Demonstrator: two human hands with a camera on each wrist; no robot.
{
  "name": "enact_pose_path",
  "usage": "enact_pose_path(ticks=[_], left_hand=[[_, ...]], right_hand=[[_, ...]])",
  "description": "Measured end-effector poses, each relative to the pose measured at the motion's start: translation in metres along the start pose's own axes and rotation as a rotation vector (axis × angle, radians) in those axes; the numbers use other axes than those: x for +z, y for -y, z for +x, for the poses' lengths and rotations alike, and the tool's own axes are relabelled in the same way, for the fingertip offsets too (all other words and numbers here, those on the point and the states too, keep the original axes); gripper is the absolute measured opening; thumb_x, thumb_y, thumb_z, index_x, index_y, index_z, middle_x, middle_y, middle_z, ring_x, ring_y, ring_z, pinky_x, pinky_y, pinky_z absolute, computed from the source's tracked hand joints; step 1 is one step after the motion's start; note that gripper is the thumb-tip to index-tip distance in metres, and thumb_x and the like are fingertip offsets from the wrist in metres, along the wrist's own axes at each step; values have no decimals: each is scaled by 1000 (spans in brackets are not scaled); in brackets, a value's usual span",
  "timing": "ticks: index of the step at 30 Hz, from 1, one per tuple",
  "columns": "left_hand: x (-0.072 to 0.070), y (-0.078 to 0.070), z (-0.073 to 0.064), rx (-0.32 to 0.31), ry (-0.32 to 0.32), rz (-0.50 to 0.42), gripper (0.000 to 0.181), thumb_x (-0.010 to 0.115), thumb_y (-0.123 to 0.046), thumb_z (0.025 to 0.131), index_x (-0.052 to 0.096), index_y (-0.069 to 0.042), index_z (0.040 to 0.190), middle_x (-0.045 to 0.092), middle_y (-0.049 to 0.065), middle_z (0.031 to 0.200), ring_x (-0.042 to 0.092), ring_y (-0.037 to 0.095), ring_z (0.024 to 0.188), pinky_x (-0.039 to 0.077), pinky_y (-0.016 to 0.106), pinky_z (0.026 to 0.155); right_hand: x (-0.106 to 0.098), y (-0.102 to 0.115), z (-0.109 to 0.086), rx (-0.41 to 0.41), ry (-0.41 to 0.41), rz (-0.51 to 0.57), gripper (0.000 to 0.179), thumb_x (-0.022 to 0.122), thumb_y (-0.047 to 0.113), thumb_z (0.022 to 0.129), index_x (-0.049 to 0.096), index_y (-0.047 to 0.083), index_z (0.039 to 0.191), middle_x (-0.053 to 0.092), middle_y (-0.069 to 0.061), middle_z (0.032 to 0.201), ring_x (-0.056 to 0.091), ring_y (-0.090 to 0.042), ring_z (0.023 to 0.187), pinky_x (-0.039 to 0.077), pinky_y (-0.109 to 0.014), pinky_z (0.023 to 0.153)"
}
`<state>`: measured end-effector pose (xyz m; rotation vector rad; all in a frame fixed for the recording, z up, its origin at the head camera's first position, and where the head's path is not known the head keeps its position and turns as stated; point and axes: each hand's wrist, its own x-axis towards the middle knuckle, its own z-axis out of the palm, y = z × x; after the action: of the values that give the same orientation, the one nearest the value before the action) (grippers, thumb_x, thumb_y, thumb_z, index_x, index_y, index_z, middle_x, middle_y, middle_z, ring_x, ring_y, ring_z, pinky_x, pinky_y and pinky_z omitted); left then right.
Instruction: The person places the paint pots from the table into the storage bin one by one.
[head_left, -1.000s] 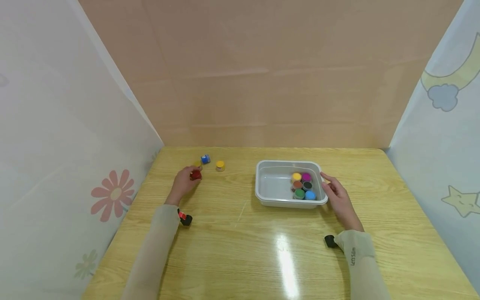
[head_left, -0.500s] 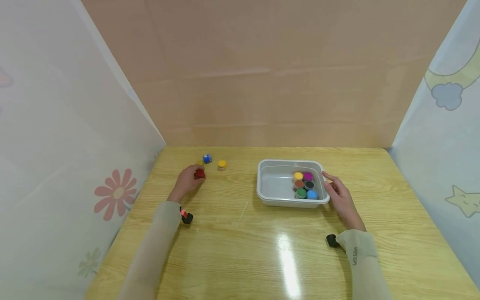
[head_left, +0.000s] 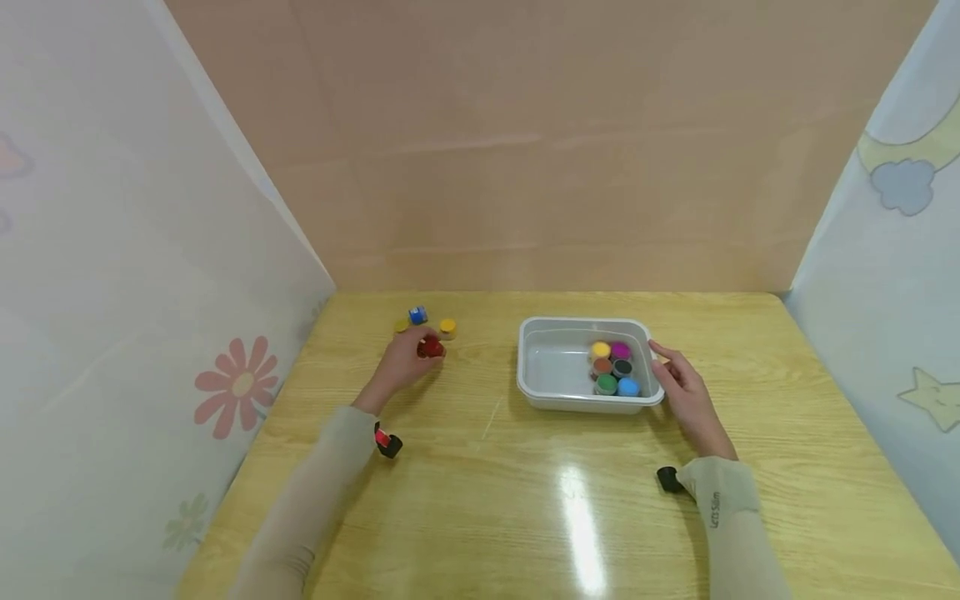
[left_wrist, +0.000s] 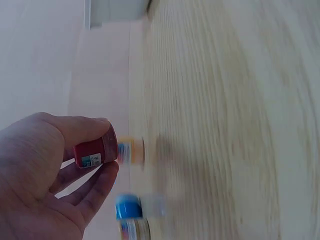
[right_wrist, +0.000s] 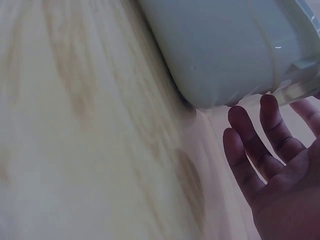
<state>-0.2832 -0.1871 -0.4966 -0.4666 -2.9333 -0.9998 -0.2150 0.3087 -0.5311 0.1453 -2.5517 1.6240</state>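
My left hand (head_left: 401, 364) pinches a small red paint jar (head_left: 432, 347) between thumb and fingers. In the left wrist view that jar (left_wrist: 92, 152) is tilted, with its label showing, and sits off the table. Just behind the hand are a yellow-lidded jar (head_left: 447, 327), a blue jar (head_left: 417, 315) lying on its side and a dull yellow jar (head_left: 402, 326). My right hand (head_left: 688, 400) rests at the right end of a white plastic container (head_left: 555, 403). In the right wrist view its loosely bent fingers (right_wrist: 270, 117) touch the outer wall below the rim.
Several paint jars stand in the container's right half: yellow, purple, brown, black, green (head_left: 606, 384) and light blue (head_left: 628, 387). Wood-grain tabletop (head_left: 480, 500) stretches in front. A brown backdrop (head_left: 525, 167) rises behind, with printed white sheets at both sides.
My left hand has moved right with the red jar, away from the dull yellow jar and nearer the yellow-lidded one. My right hand stays at the container; the head view has shifted slightly.
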Motion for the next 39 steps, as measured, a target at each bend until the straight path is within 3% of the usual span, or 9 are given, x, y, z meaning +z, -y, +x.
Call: enact_pose_path(ticks=[5,10,19,29,39], left_hand=[[4,-18,5,77,-12,-22,35,78,-19,94,67,-5,124,69,13,123,68,28,109,60,41,92],[5,-34,10,147,-19,-44,34,78,-20,94,69,-8,125,68,10,119,67,24,104,61,37,89],[12,-72,24,234,54,-76,32,76,-16,94,73,-12,125,61,5,112,63,18,97,60,34,87],[33,-106,43,297,89,-142,29,76,-18,95,71,-8,121,60,4,113,62,17,99,61,34,90],[60,-128,57,334,125,-194,30,78,-13,93,70,-5,121,60,6,111,63,17,100,58,22,88]], right_hand=[[-1,-2,1,0,-3,7,49,46,26,112,41,8,158,53,1,95,46,-7,86,40,-18,74],[-2,23,-5,1,14,32,50,47,25,112,41,3,156,55,2,93,46,-7,85,40,-18,74],[1,4,2,-13,6,58,50,48,30,111,42,12,158,54,0,95,46,-8,86,40,-19,73],[1,6,1,-13,-3,39,50,48,29,111,43,10,157,57,-5,95,49,-7,85,42,-18,74],[2,1,2,-3,1,14,50,47,28,112,42,8,158,56,-5,95,47,-7,84,41,-19,73]])
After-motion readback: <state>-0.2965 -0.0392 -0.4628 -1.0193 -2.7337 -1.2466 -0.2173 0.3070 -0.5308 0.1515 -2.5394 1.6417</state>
